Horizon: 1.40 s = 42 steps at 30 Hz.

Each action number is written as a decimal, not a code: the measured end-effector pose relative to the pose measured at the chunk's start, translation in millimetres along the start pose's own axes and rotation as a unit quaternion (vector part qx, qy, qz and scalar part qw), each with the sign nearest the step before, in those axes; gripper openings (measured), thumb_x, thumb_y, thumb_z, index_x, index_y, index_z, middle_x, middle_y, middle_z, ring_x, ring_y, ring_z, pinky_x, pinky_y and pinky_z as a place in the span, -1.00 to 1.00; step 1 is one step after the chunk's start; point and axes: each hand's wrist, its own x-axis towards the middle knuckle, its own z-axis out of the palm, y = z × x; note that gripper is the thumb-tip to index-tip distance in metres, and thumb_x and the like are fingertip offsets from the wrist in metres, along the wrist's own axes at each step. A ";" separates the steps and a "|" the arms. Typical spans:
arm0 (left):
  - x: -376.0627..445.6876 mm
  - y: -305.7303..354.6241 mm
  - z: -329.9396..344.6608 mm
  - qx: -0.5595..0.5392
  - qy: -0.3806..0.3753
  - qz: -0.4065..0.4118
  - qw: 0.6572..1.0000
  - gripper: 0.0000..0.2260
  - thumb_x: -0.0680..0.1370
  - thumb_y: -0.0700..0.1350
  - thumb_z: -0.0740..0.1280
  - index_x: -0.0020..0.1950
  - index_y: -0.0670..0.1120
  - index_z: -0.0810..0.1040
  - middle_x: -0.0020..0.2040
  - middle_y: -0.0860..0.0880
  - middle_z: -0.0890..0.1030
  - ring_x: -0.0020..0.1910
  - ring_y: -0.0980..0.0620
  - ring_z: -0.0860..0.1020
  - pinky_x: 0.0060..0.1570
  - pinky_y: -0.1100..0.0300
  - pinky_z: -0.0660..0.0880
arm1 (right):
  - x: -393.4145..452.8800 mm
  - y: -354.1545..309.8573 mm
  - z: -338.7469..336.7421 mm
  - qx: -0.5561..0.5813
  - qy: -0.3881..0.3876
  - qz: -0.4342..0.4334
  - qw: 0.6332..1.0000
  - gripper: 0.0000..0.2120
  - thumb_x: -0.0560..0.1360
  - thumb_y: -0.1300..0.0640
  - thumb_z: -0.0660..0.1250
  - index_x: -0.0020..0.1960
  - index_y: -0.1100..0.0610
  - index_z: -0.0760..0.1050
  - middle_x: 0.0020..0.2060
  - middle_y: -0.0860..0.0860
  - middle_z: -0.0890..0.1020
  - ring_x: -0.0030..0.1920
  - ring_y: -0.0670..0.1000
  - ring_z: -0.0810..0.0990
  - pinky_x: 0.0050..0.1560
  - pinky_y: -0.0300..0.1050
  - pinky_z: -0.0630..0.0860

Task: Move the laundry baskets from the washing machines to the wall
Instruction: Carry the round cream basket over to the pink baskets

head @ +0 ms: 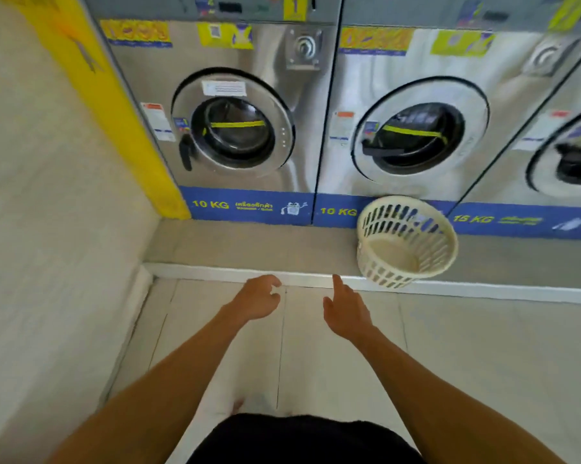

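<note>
Both my bare forearms reach forward over the tiled floor (332,346). My left hand (260,298) hangs with fingers loosely curled, its grip empty; my right hand (346,313) is flat, fingers apart, holding nothing. The laundry basket (404,241), cream slotted plastic and round, stands tilted on the grey plinth (248,244), far right of my hands, against the second steel washing machine (413,128). A third machine is cut off at right. The pale wall (48,195) runs along the left.
</note>
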 end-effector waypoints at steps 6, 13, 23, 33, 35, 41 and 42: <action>73.3 87.1 16.9 0.085 -0.039 0.088 0.992 -0.69 0.53 -0.13 0.30 0.26 -0.09 0.55 0.27 -0.10 0.59 0.25 -0.11 0.53 0.23 0.22 0.36 | 23.7 71.6 -42.7 0.050 0.049 0.100 0.992 -0.41 0.66 -0.04 0.15 0.62 0.07 0.06 0.46 0.13 0.43 0.41 0.21 0.45 0.35 0.16 0.41; 160.3 162.1 39.9 0.100 -0.109 0.113 0.983 -0.70 0.49 -0.12 0.26 0.20 -0.04 0.57 0.19 -0.05 0.63 0.19 -0.07 0.56 0.21 0.18 0.45 | 79.9 137.2 -80.2 0.090 0.067 0.166 0.980 -0.39 0.65 -0.02 0.18 0.62 0.08 0.05 0.45 0.15 0.44 0.40 0.24 0.46 0.33 0.19 0.44; 287.3 237.1 50.1 0.077 -0.089 0.086 0.989 -0.74 0.51 -0.22 0.27 0.16 -0.14 0.63 0.14 -0.11 0.66 0.16 -0.09 0.60 0.18 0.15 0.46 | 178.9 207.0 -160.8 0.099 0.067 0.220 0.968 -0.42 0.64 0.00 0.15 0.61 0.08 0.09 0.43 0.16 0.46 0.35 0.27 0.50 0.26 0.23 0.50; 351.5 309.3 82.9 0.051 -0.085 0.031 0.995 -0.78 0.52 -0.21 0.26 0.09 -0.12 0.64 0.08 -0.10 0.67 0.12 -0.09 0.60 0.00 0.26 0.39 | 231.7 287.3 -202.6 0.122 0.027 0.252 0.960 -0.52 0.64 0.00 0.14 0.53 0.07 0.21 0.37 0.09 0.52 0.29 0.22 0.54 0.24 0.18 0.52; 359.5 322.4 88.1 0.033 -0.076 0.004 0.997 -0.79 0.52 -0.20 0.25 0.08 -0.09 0.64 0.08 -0.09 0.67 0.12 -0.10 0.60 0.01 0.25 0.40 | 246.9 303.2 -214.6 0.118 0.006 0.245 0.962 -0.53 0.63 0.01 0.13 0.52 0.07 0.21 0.36 0.10 0.53 0.29 0.22 0.55 0.23 0.18 0.53; 378.6 351.2 116.7 0.017 -0.029 -0.079 0.996 -0.74 0.45 -0.22 0.31 0.10 -0.07 0.65 0.14 -0.12 0.66 0.15 -0.12 0.59 0.15 0.16 0.46 | 304.8 357.6 -245.1 0.093 -0.028 0.215 0.972 -0.58 0.64 -0.04 0.16 0.47 0.02 0.28 0.38 0.03 0.50 0.26 0.16 0.59 0.21 0.17 0.57; 380.5 354.5 119.9 0.014 -0.016 -0.090 0.996 -0.73 0.44 -0.22 0.32 0.10 -0.08 0.66 0.14 -0.15 0.65 0.14 -0.14 0.59 0.13 0.15 0.47 | 312.2 364.2 -249.0 0.078 -0.034 0.213 0.973 -0.57 0.63 -0.02 0.17 0.47 0.04 0.28 0.43 0.05 0.43 0.29 0.18 0.56 0.23 0.19 0.55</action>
